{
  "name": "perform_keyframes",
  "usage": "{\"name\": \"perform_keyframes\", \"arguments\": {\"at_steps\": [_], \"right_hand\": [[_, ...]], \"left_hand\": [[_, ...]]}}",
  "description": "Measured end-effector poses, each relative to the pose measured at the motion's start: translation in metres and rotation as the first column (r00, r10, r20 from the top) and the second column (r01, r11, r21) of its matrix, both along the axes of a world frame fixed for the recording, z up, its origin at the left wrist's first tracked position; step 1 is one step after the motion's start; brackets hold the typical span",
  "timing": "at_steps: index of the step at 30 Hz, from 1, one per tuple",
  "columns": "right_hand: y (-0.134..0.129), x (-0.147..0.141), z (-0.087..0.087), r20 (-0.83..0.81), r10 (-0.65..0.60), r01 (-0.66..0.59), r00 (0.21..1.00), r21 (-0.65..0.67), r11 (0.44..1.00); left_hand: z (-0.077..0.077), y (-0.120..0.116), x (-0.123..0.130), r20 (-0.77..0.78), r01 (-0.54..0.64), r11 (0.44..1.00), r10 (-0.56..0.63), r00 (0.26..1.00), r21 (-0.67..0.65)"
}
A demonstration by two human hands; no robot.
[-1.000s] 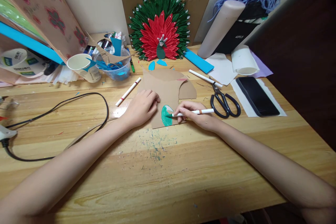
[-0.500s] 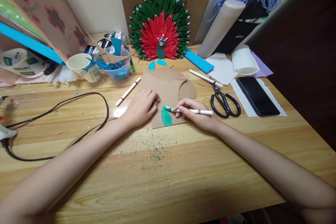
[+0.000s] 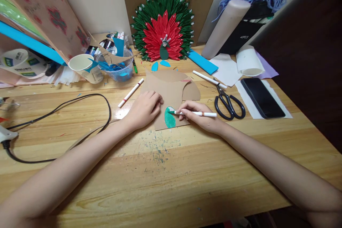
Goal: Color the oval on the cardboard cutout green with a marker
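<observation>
The cardboard [image 3: 171, 91] is lying toward the middle of the table [image 3: 171, 192], its near edge sitting well back from the table's front edge, with speckled wood stretching between. The left hand [image 3: 145, 108] is resting palm down over the cardboard's left edge, its fingers bending close together and pressing on top rather than clamping. The right hand [image 3: 196, 112] is pinching a marker [image 3: 208, 114] between thumb and fingers; the green tip is meeting a green oval [image 3: 170, 119] near the cardboard's near edge. The marker's back end is reaching just beside the scissors [image 3: 223, 94], so little room is showing there. Farther right, a phone [image 3: 263, 98] is lying toward the table's right edge. A second marker [image 3: 130, 93] is lying beyond the left wrist, and a looping cord [image 3: 109, 108] is running toward the table's left side.
</observation>
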State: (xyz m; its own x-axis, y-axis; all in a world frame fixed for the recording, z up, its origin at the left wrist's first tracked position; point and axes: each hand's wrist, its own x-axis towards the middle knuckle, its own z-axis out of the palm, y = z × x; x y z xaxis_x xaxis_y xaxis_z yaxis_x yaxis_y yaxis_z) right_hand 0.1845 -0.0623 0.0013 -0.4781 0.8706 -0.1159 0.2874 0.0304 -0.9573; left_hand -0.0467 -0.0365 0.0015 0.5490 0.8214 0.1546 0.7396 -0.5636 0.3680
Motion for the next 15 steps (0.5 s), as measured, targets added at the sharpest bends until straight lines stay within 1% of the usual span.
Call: {"name": "perform_keyframes", "arguments": {"at_steps": [2, 9, 15], "right_hand": [[0.0004, 0.0000, 0.0004, 0.005, 0.009, -0.009, 1.000, 0.001, 1.000], [0.0013, 0.0037, 0.0015, -0.021, 0.103, -0.104, 0.994, -0.046, 0.994], [0.0005, 0.0028, 0.0015, -0.010, 0.083, -0.084, 0.996, -0.060, 0.995]], "left_hand": [[0.0001, -0.0003, -0.0003, -0.002, 0.001, 1.000, -0.001, 1.000, 0.002], [-0.0012, 0.0007, -0.0004, -0.005, 0.005, 1.000, -0.005, 1.000, 0.008], [-0.0009, 0.0003, 0.0002, -0.002, 0.004, 1.000, -0.004, 1.000, 0.001]]}}
